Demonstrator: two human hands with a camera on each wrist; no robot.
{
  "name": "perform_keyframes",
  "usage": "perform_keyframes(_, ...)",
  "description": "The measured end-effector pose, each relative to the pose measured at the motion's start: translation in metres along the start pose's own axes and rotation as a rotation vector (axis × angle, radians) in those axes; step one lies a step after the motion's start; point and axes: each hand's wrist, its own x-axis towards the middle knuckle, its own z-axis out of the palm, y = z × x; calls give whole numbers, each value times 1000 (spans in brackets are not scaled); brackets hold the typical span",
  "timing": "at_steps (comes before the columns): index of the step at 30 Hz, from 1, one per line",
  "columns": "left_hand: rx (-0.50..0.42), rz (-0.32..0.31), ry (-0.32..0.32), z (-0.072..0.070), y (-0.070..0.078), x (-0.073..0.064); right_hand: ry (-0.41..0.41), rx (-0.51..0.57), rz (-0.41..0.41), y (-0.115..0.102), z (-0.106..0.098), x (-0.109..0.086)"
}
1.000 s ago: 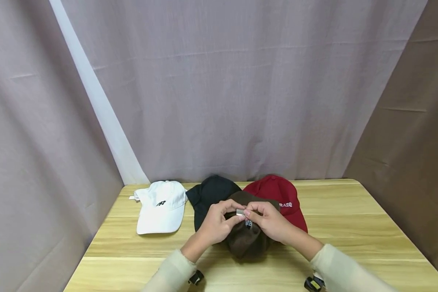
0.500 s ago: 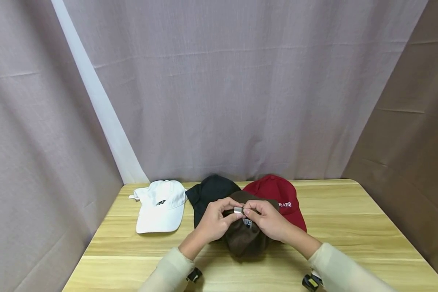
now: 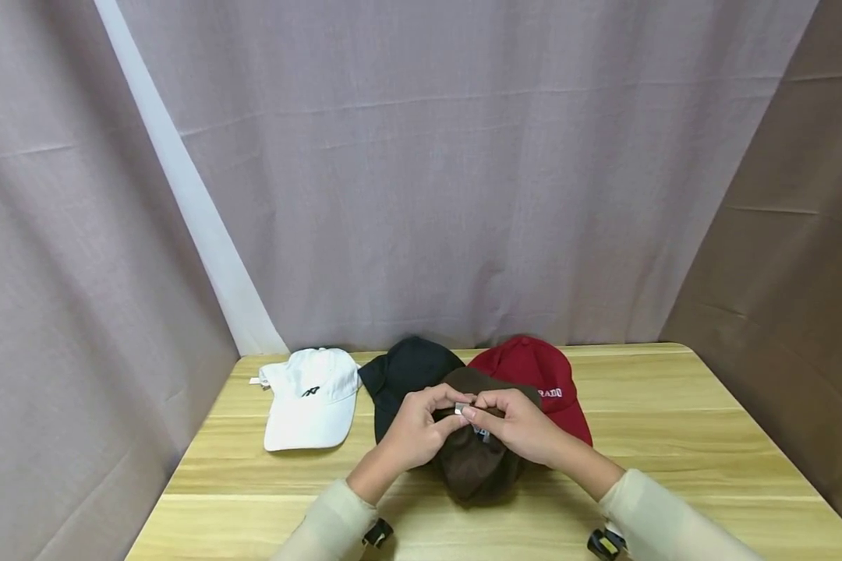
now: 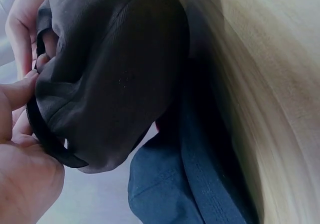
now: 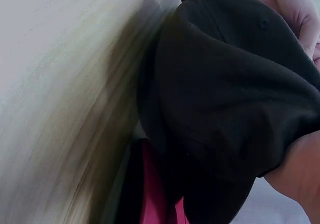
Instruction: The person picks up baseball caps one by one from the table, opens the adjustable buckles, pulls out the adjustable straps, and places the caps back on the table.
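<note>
A dark brown baseball cap (image 3: 473, 467) is held over the table between my two hands, its back strap uppermost. My left hand (image 3: 417, 428) pinches the strap beside a small silver buckle (image 3: 460, 407). On the buckle's other side, my right hand (image 3: 519, 427) pinches the strap with thumb and forefinger. In the left wrist view the dark strap (image 4: 47, 136) runs along the cap's edge under the fingers. The right wrist view shows the rounded crown of the brown cap (image 5: 225, 94), which hides most of the right fingers.
Behind the brown cap lie a black cap (image 3: 414, 366) and a red cap (image 3: 526, 362) with white lettering. A white cap (image 3: 316, 401) with a black mark sits at the left. The wooden table (image 3: 673, 436) ends at a grey curtain (image 3: 421, 195).
My right thumb has shifted left over the buckle, covering more of it. Both hands keep their pinch on the strap, and the other caps stay put.
</note>
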Motion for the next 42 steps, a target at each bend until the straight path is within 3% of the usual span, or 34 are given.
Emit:
perform_keyframes(7, 14, 7, 4, 4, 1, 1, -8, -8, -46, -1, -3, 0)
perform_keyframes(17, 20, 11, -10, 6, 2, 3, -27, 7, -39, -3, -8, 0)
perform_keyframes(32, -34, 30, -34, 5, 4, 8, 52, 10, -78, 4, -5, -2)
perform_keyframes(42, -65, 12, -46, 5, 3, 6, 9, 47, -85, 8, -7, -3)
